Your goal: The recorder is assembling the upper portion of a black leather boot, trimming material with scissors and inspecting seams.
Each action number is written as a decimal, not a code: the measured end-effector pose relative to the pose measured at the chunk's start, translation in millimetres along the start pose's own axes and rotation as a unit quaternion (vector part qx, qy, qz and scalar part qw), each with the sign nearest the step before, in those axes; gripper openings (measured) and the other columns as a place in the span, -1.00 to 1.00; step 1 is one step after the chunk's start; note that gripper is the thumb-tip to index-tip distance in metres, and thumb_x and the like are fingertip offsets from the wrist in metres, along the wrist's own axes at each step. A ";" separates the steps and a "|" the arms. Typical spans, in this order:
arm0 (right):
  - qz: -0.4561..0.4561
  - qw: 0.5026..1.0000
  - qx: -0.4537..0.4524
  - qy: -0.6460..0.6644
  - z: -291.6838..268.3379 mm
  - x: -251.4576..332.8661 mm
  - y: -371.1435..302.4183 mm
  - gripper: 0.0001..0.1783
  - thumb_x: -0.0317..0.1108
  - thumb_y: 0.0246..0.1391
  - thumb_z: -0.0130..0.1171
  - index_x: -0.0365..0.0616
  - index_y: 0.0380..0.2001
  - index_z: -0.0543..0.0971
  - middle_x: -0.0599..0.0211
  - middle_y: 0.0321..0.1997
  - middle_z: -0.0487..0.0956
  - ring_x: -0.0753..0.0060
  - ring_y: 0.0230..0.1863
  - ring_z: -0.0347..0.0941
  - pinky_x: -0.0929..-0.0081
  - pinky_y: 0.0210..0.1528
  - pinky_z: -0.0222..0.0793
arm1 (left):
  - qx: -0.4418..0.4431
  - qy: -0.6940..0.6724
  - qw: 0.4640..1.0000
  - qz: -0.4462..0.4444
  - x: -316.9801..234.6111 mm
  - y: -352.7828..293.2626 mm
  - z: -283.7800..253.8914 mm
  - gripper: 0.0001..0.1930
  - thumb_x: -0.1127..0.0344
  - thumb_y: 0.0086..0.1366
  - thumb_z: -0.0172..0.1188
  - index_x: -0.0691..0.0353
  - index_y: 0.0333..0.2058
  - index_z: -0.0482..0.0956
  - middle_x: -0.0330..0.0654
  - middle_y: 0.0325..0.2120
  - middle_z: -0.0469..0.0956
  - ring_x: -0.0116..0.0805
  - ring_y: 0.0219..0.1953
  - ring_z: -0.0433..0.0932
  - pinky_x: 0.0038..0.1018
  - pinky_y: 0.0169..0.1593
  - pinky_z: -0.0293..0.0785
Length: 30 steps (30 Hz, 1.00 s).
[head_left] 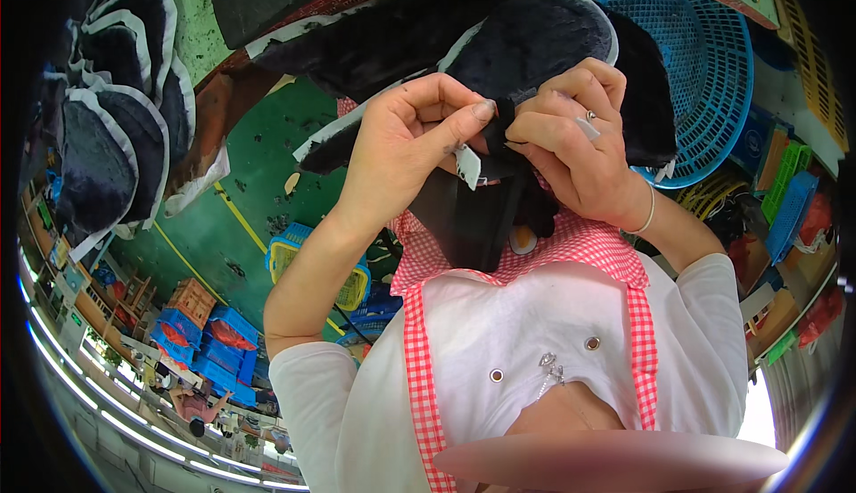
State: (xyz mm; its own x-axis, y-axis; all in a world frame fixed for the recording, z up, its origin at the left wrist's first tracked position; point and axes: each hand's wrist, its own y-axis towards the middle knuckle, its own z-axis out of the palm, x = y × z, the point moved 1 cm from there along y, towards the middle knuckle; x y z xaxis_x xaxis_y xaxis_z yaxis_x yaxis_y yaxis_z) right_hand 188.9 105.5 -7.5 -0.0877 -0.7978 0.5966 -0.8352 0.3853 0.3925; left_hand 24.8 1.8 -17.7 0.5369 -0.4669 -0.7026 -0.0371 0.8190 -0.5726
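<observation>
My left hand [392,150] and my right hand [584,141] are close together in front of my chest. Between them is a small black fabric piece [504,120], its edge pinched by the fingers of both hands. Just below my left fingertips hangs a white tab [468,168]. Behind my hands lies an oval dark plush piece [539,34] with a pale border. Another long dark plush piece [374,34] stretches to its left. My fingers partly hide the spot where they meet the fabric.
A round blue plastic basket [736,83] stands at the right. Several pale-edged dark plush pieces [98,159] hang in a stack at the left. A yellow and blue basket [357,288] and blue crates [223,350] are on the green floor [254,163]. A red-edged tabletop [267,3] runs along the top.
</observation>
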 end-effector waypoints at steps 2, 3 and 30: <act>0.004 1.000 0.005 0.005 0.2 0.5 0.5 -0.80 -0.36 -0.18 0.29 0.03 -0.40 0.54 0.55 -0.40 0.51 0.44 -0.30 0.39 0.36 -0.05 0.12 | -0.003 -0.005 1.000 0.000 -0.1 -0.2 0.9 -0.86 0.32 0.28 0.21 0.29 -0.32 0.54 -0.28 -0.48 0.56 -0.63 -0.45 0.53 -0.69 -0.46 0.48; 0.004 1.000 0.007 0.007 0.0 0.6 0.8 -0.80 -0.36 -0.18 0.29 0.03 -0.40 0.54 0.55 -0.40 0.51 0.44 -0.30 0.39 0.36 -0.05 0.12 | -0.005 -0.006 1.000 -0.001 -0.3 0.0 1.2 -0.86 0.32 0.28 0.21 0.29 -0.32 0.54 -0.28 -0.48 0.56 -0.63 -0.45 0.53 -0.69 -0.46 0.48; 0.027 0.999 0.034 0.031 1.4 -0.6 1.1 -0.69 -0.45 -0.17 0.31 -0.02 -0.27 0.52 0.43 -0.38 0.50 0.33 -0.24 0.36 0.32 -0.02 0.11 | -0.012 0.016 1.000 0.015 -1.0 -1.4 4.2 -0.86 0.33 0.28 0.20 0.30 -0.31 0.55 -0.29 -0.52 0.54 -0.62 -0.49 0.53 -0.66 -0.50 0.54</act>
State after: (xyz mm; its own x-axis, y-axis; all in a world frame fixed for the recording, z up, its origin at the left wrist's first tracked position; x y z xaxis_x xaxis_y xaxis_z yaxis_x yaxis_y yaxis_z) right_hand 187.3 105.8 -8.4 -0.1009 -0.7462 0.6581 -0.8651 0.3925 0.3124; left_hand 27.8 2.5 -14.3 0.5082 -0.4527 -0.7327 -0.0738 0.8247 -0.5607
